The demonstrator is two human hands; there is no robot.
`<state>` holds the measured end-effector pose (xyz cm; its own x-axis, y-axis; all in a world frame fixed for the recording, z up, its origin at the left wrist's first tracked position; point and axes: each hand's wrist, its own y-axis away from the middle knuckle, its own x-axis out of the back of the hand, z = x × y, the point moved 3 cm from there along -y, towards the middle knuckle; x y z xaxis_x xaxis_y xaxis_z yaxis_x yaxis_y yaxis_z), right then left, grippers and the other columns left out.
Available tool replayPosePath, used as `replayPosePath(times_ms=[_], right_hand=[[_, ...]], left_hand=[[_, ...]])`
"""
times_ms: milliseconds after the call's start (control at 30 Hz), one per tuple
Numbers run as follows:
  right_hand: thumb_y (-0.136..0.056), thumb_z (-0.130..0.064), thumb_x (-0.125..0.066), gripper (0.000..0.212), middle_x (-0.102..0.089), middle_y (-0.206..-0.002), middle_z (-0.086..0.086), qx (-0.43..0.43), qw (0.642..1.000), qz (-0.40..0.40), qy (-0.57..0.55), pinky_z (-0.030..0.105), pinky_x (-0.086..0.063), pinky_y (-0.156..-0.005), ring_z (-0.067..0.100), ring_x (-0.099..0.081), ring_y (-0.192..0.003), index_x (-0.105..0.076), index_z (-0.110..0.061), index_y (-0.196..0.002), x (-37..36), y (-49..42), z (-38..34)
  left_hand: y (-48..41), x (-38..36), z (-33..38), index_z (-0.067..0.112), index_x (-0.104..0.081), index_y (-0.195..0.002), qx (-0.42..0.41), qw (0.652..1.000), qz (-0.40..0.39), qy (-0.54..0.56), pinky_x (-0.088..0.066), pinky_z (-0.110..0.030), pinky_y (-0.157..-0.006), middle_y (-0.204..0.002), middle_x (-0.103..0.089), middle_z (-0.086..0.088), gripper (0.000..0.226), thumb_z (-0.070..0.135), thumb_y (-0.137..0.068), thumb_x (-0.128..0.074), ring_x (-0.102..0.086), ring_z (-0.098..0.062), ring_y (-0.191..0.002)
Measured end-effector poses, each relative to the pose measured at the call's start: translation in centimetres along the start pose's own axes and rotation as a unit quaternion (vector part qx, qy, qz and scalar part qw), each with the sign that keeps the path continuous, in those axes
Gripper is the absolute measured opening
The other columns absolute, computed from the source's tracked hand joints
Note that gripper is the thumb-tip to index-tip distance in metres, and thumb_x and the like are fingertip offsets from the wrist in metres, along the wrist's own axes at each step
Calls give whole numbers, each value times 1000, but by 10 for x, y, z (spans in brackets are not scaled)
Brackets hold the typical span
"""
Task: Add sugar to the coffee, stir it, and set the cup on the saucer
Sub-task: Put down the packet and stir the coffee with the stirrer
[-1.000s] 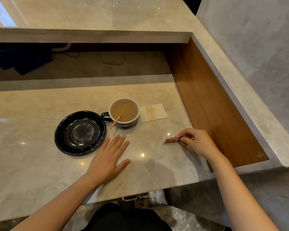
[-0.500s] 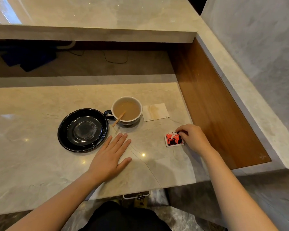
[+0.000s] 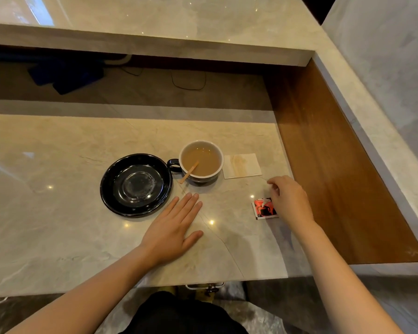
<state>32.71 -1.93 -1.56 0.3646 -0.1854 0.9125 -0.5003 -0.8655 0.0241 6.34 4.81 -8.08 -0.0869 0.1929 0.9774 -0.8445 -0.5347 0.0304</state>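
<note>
A dark cup [image 3: 201, 162] with a white inside holds milky coffee, and a wooden stir stick [image 3: 189, 172] leans in it over the near rim. Its handle touches the black saucer [image 3: 114, 186] standing just left of it. A red and black sugar packet [image 3: 264, 208] lies flat on the marble counter to the right. My right hand [image 3: 290, 200] hovers beside the packet's right edge, fingers loosely curled and holding nothing. My left hand [image 3: 173, 229] lies flat on the counter, palm down with fingers spread, just in front of the cup and saucer.
A stained white napkin [image 3: 242, 165] lies right of the cup. A brown wooden side panel [image 3: 336, 165] walls the counter on the right, and a raised marble ledge [image 3: 155, 42] runs along the back. The counter's front edge [image 3: 130, 283] is near my body.
My right hand laid the sugar packet flat on the counter and let it go, lifting slightly toward the napkin. My left hand stayed flat in place.
</note>
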Motion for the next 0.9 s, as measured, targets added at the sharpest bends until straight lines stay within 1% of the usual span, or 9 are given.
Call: replayPosePath(times_ms=[67,200,300,400,467,567,633,767,900], right_hand=[[-88,-10,-54,27,-63,-102,10,78,996,2,-34,30,-43,-78,22,-56,-92,-59,-9,-115,-1,-4,-36],[-85,-19,-62,38,-62,-99,9,245,964,-82,-57,28,-39,-79,19,-51,-92,-55,-14,-122,-15,-12,-113],[-85,-18,-62,39,-61,-105,9,307,943,-109,-63,27,-39,-78,19,-51,-93,-54,-14,-123,-24,-18,-147],[-87,-16,-59,36,-60,-114,9,333,932,-132,-50,25,-35,-82,21,-51,-105,-56,-14,-123,-31,-23,-161],[-88,-15,-57,29,-61,-109,11,349,925,-146,-27,27,-35,-80,23,-51,-104,-60,-11,-117,-35,-26,-165],[-89,-14,-56,19,-61,-103,13,359,919,-164,-13,35,-40,-80,25,-50,-103,-65,-8,-104,-38,-25,-166],[-89,-13,-55,17,-62,-99,13,367,917,-156,-15,34,-39,-78,25,-51,-100,-66,-6,-99,-38,-23,-165],[-89,-11,-53,16,-64,-95,13,333,936,-86,-70,20,-32,-72,22,-54,-90,-65,-3,-95,-22,-28,-156],[-89,-9,-53,16,-68,-94,13,257,958,12,-128,30,-46,-76,23,-59,-87,-65,-3,-95,-3,-39,-140]], left_hand=[[1,-1,0,19,-6,-148,-1,1000,1,6,17,-26,-113,-155,2,0,70,59,-93,-21,11,-14,-142],[1,0,1,16,-15,-148,-2,1000,5,17,6,-30,-116,-155,-8,-4,69,56,-94,-28,0,-17,-143],[1,-3,-1,18,-11,-148,0,1000,-1,17,2,-34,-118,-156,-7,-4,69,58,-93,-24,2,-15,-144],[0,-7,-3,19,-9,-148,11,1000,-7,18,2,-36,-117,-157,-7,-4,71,61,-92,-20,3,-15,-144],[0,-7,-4,19,-11,-148,11,1000,-5,20,1,-38,-117,-157,-9,-5,71,61,-93,-21,2,-16,-144],[0,-7,-4,18,-15,-148,10,1000,0,20,0,-39,-116,-156,-12,-5,70,61,-92,-22,-2,-17,-144],[0,-6,-3,17,-16,-148,7,1000,5,22,-2,-40,-116,-156,-13,-6,70,60,-93,-24,-3,-17,-144],[1,-7,-4,20,-10,-148,3,1000,5,24,-1,-38,-117,-157,-7,-2,69,59,-93,-22,3,-14,-144],[1,-5,-4,20,-12,-148,3,1000,4,24,0,-40,-116,-156,-8,-1,68,59,-93,-25,2,-14,-143]])
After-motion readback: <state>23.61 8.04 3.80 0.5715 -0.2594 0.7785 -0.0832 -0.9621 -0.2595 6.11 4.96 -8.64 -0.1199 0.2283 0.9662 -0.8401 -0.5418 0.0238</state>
